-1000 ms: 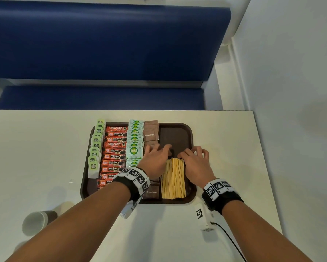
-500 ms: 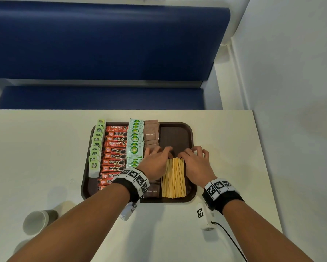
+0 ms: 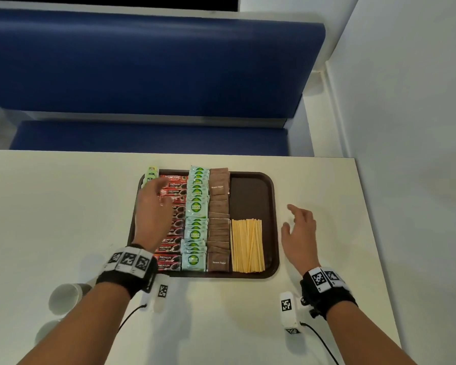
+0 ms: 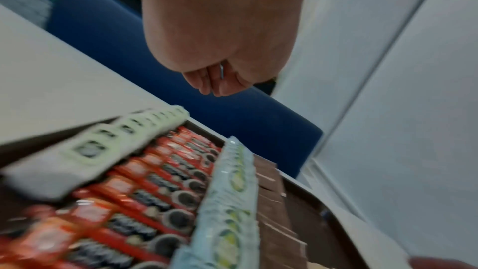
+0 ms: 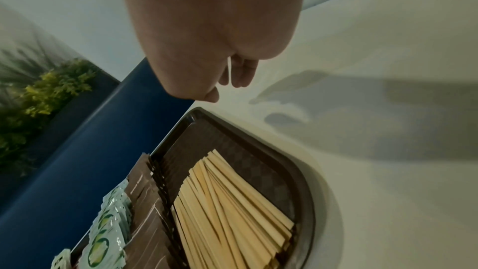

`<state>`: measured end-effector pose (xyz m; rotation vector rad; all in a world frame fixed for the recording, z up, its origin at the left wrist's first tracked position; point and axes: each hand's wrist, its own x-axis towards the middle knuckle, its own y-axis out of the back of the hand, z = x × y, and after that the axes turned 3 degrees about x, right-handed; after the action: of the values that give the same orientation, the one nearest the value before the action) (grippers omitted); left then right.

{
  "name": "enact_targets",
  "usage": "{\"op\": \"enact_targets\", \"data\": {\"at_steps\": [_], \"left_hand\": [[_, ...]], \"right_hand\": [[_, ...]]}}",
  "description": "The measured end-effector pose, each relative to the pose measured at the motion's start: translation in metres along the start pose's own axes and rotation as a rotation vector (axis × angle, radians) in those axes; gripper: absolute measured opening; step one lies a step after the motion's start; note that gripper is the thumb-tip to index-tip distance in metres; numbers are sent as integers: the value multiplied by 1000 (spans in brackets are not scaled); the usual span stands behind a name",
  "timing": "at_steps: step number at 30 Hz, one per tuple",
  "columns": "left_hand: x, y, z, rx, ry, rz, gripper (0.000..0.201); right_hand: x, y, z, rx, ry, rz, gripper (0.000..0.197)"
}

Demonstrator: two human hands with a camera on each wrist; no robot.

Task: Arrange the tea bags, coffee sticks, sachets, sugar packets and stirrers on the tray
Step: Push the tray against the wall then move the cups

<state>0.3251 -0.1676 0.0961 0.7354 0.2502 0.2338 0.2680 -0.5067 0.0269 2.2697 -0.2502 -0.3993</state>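
The brown tray (image 3: pixel 250 191) holds neat columns: pale green tea bags (image 3: pixel 152 171) at the left, then red coffee sticks (image 3: pixel 178 216), green sachets (image 3: pixel 196 206), brown sugar packets (image 3: pixel 218 206) and wooden stirrers (image 3: pixel 246 245) at the near right. My left hand (image 3: pixel 155 196) hovers over the tea bags and coffee sticks with relaxed fingers, holding nothing. My right hand (image 3: pixel 296 222) hangs empty above the table just right of the tray. In the left wrist view the left hand (image 4: pixel 214 85) floats above the coffee sticks (image 4: pixel 160 181). In the right wrist view the right hand (image 5: pixel 227 81) is beyond the stirrers (image 5: pixel 227 212).
A white cup (image 3: pixel 63 299) lies on its side on the white table (image 3: pixel 50 219), front left. A blue bench (image 3: pixel 142 61) runs behind the table. A pale wall (image 3: pixel 406 127) closes in the right side. The tray's far right corner is bare.
Both hands have left the top ends of the stirrers. The left hand moved left over the coffee sticks and tea bags; the right hand moved right, off the tray.
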Motion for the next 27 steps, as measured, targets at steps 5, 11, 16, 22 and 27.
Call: {"op": "enact_targets", "data": {"at_steps": [5,11,16,22,27], "left_hand": [[-11,37,-61,3,232,78,47],[-22,28,-97,13,413,-51,45],[-24,21,-109,61,436,-66,40],[-13,-4,-160,105,434,-75,47],[-17,2,-138,136,419,-58,44]], "right_hand": [[-6,-12,11,10,-85,47,53],[-22,-31,-11,-107,-105,13,53],[-38,-41,-17,-167,-115,20,54],[-56,-47,-10,-149,-145,40,51],[-62,-53,0,-119,-140,57,57]]}}
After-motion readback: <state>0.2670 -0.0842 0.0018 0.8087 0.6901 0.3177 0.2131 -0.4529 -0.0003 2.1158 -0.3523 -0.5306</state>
